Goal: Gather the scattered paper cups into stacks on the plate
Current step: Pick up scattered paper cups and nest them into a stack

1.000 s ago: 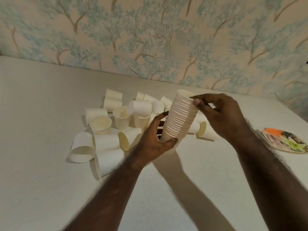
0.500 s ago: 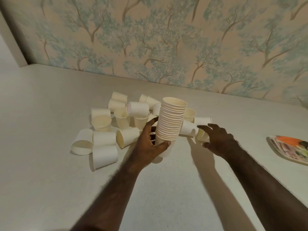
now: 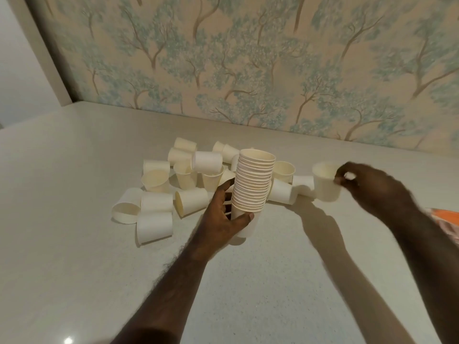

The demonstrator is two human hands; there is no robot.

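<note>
My left hand (image 3: 224, 217) grips the lower part of a tall stack of cream paper cups (image 3: 253, 182), held upright just above the white counter. To the right of the stack, my right hand (image 3: 367, 187) pinches the rim of a single paper cup (image 3: 325, 182), lifted upright off the counter. Several loose cups (image 3: 159, 207) lie scattered behind and left of the stack, some upright, some on their sides. Only an orange edge of the plate (image 3: 447, 219) shows at the right border.
The white counter (image 3: 74, 256) stretches toward me. A wall with tree-patterned wallpaper (image 3: 248, 70) rises right behind the cups. At the far left a plain white wall meets it in a corner.
My right hand let go of the stack's top, reached right to a lying cup and now holds it up by the rim. The stack has gone from tilted to upright.
</note>
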